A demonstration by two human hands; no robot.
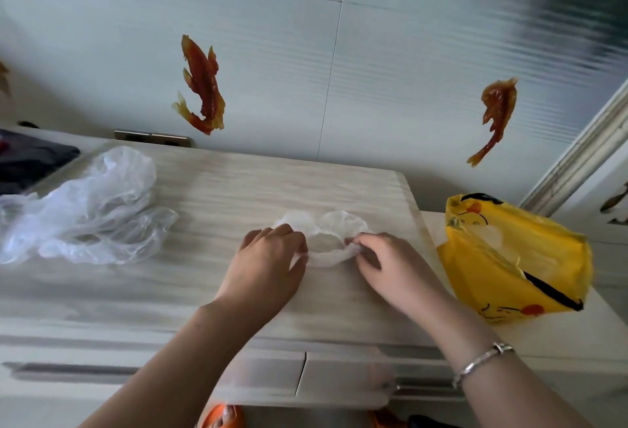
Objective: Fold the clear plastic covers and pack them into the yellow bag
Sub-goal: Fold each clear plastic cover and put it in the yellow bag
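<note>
Both hands are working on the pale wood-grain table (210, 278), nearest the viewer. The left hand (268, 264) is lying palm-down with its fingers curled over the left edge of a clear plastic cover (326, 240), pinning it to the surface. The right hand (384, 261), a bracelet (482, 359) showing on its wrist, is pinching the cover's gathered right rim between thumb and fingertips. The cover is sitting between the two hands and bulging just beyond their fingertips, partly gathered.

Judgement on handling: the film is appearing very thin, light and limp, with a puckered, likely elasticated rim. It is probably springing open once released and sliding readily on the smooth top. Holding it at the bunched rim, not the loose middle, is looking the sounder grip; pressing out air before folding is advisable.

Well to the right of the right hand, the yellow bag (530, 274) is lying with its mouth gaping, something pale visible inside. Far out to the left of the left hand, a heap of unfolded covers (91, 210) is waiting.
</note>
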